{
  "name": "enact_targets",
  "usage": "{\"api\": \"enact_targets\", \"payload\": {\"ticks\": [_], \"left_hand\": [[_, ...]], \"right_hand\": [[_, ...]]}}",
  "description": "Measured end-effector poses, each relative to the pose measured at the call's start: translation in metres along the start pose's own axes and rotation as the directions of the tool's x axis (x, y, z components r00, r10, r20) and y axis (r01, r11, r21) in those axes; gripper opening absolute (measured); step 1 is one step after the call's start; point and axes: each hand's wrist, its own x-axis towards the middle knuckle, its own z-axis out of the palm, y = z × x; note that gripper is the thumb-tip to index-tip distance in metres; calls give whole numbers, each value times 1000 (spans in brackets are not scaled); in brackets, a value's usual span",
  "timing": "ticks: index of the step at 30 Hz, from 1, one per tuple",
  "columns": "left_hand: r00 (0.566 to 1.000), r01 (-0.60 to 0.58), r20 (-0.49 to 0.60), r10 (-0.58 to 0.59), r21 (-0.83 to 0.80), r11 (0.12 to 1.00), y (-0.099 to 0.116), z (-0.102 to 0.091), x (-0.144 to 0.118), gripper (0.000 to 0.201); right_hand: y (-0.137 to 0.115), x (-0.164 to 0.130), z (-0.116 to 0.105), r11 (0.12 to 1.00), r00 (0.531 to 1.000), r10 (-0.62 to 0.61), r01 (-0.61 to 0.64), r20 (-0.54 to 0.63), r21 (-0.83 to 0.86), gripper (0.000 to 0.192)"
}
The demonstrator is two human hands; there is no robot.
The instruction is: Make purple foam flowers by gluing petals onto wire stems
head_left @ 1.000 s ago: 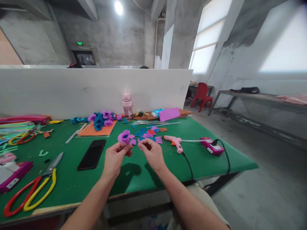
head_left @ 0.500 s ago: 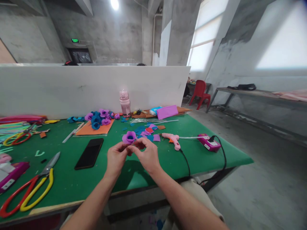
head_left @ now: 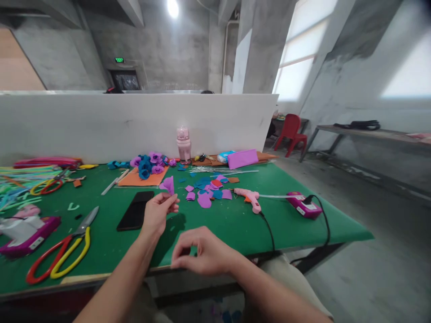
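My left hand (head_left: 158, 211) pinches a purple craft flower (head_left: 169, 184) by its base above the green table, to the right of the black phone (head_left: 135, 211). The flower is tilted, so its side shows. Low over the table's front edge is my right hand (head_left: 205, 251), apart from the flower. Its fingers are curled, with thumb and index tips close together in a ring; whatever may be between the tips is too small to tell. Purple, blue and red cut pieces (head_left: 204, 200) lie beyond the hands. A pink glue gun (head_left: 248, 197) rests to their right.
Large scissors (head_left: 76, 237) with red and yellow handles lie at the left. Blue and purple flowers (head_left: 145, 167) are heaped on an orange sheet (head_left: 126, 179). A pink bottle (head_left: 183, 146) stands by the white partition (head_left: 101, 125). The glue gun's cord (head_left: 268, 231) hangs over the front edge.
Both hands were together on the flower. My right hand has let go and moved down toward me; my left hand has moved left and turned the flower sideways. The view has shifted left.
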Motion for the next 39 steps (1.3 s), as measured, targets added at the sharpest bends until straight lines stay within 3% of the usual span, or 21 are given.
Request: {"api": "enact_targets", "payload": {"ticks": [4,7,11,16,19,23,26,28,31,34,37,39], "left_hand": [[1000,24,-9,-24,-22,999,4,-12,1,26],[1000,25,-12,-25,-15,1000,6,-17,-4,27],[999,48,-10,-48,-3,999,4,-21,-9,27],[999,47,-3,-47,-3,999,4,-27,-12,27],[999,42,-2,-42,-2,999,6,-28,-13,27],[999,35,4,-35,-2,999,6,-28,-13,28],[999,39,5,-39,-6,999,6,-27,-12,28],[999,40,7,-40,-9,999,5,-27,-13,28],[999,42,8,-42,-15,999,6,-26,-13,28],[999,46,10,-46,-15,999,6,-26,-14,29],[999,46,12,-46,-12,999,6,-25,-15,28],[999,49,11,-49,-14,999,6,-25,-16,28]], "right_hand": [[3,-17,18,999,949,-7,21,315,-42,16],[11,-29,32,993,899,17,34,437,-109,15],[18,-43,51,928,873,148,39,464,-370,19],[22,-60,64,711,817,267,191,511,-677,25],[29,-64,66,631,799,319,222,509,-743,18],[38,-58,64,630,839,272,214,471,-746,6],[38,-53,62,601,784,419,138,458,-787,7],[35,-50,61,621,764,480,52,431,-782,9],[30,-48,61,684,823,456,-82,338,-725,20],[30,-52,60,744,852,376,-43,365,-666,17],[32,-58,55,816,779,247,154,576,-558,50],[31,-60,50,839,716,231,196,659,-507,68]]}}
